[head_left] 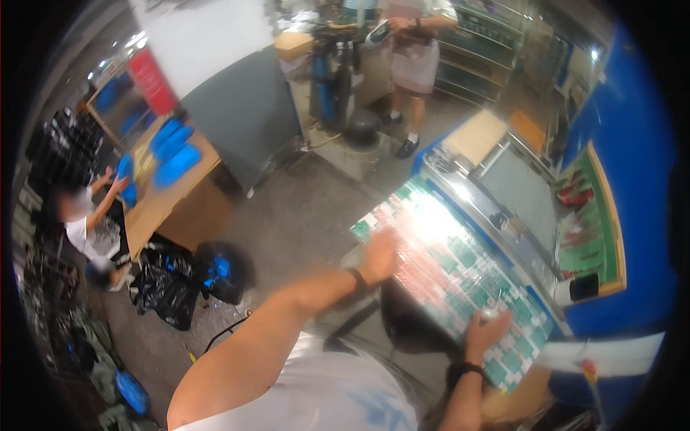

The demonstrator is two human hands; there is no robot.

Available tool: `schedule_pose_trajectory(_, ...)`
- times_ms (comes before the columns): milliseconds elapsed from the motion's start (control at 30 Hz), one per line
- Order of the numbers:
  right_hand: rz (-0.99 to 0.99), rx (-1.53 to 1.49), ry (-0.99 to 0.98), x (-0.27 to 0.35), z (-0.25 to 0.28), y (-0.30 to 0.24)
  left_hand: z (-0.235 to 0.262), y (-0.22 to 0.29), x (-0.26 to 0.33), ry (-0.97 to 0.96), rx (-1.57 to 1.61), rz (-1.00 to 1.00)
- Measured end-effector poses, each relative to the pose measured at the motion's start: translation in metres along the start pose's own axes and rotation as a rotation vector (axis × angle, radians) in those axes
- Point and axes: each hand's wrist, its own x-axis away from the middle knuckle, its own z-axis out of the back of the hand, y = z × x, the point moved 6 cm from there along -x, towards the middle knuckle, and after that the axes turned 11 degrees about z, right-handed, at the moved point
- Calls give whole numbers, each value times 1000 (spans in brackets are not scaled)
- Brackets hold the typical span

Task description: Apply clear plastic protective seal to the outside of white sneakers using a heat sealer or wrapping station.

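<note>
A wide green, white and red patterned panel [460,251] with a shiny surface slants in front of me, along the edge of a blue-sided machine. My left hand [381,256] is at its near left edge, blurred, so its fingers do not show clearly. Over the panel's lower right part, my right hand [489,332] has its fingers curled round a small, pale, shiny thing [490,313] whose kind I cannot make out. Glare covers the panel's upper middle.
Beyond the panel is the machine's grey flat bed [521,179], with a green sheet [589,223] in a wooden frame on its right. At left, a person handles blue pieces at a wooden table [194,154]; black bags [167,284] lie below. Another person stands at the back.
</note>
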Motion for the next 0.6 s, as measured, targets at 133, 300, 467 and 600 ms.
schedule_pose_trajectory(133,421,-116,37,3,18,-87,-1,74,114,-483,478,-349)
schedule_pose_trajectory(300,813,-456,-496,55,-1,-222,-72,48,156,-998,333,-341)
schedule_pose_trajectory(467,472,-588,-443,81,-52,-214,-98,42,133,-860,126,22)
schedule_pose_trajectory(600,246,-636,-761,101,-94,-151,-101,37,146,-908,214,138)
